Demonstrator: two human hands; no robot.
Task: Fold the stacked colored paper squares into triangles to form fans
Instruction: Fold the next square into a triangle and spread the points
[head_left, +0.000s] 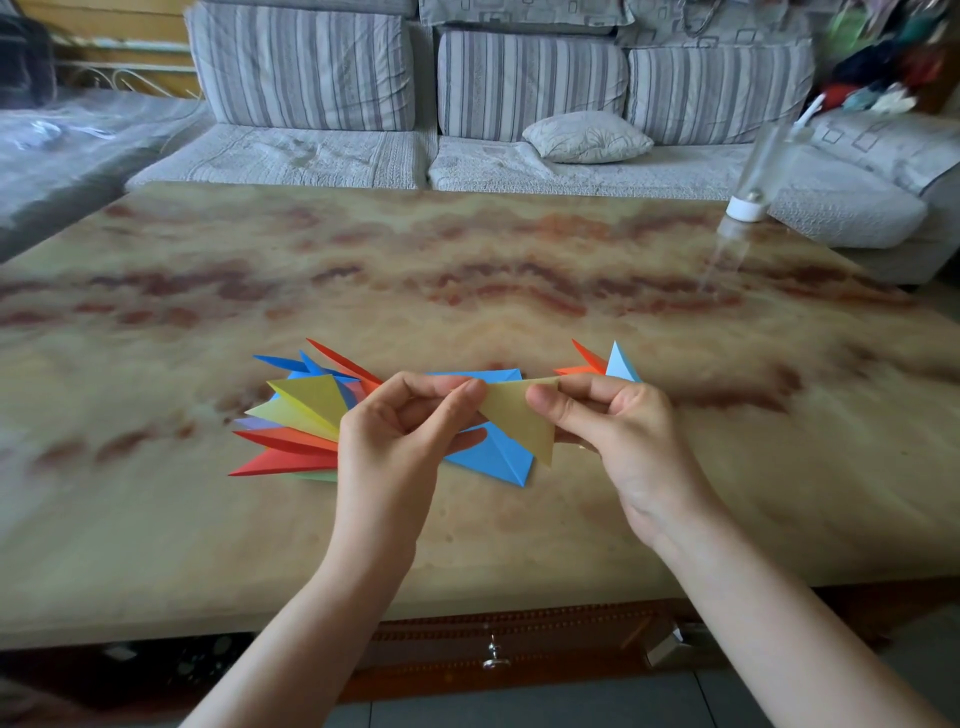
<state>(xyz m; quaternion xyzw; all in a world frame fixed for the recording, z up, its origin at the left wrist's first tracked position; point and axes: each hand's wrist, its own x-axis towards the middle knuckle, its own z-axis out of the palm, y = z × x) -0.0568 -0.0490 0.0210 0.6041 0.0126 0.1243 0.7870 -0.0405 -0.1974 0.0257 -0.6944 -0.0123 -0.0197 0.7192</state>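
A yellow paper triangle (519, 421) is held just above the table between both hands. My left hand (400, 431) pinches its left end and my right hand (618, 421) pinches its top right corner. Under it lies a blue folded paper (493, 452) on the marble table (467, 270). Left of my left hand spreads a fan of folded triangles (296, 415) in yellow, red, blue, purple and green. Behind my right hand stand orange and light blue folded triangles (608, 364), partly hidden by the fingers.
A clear plastic bottle with a white cap (748, 202) stands upside down at the table's far right. A grey striped sofa (415, 104) with a small cushion (587, 136) runs along the far edge. A drawer knob (493, 656) sits under the near edge.
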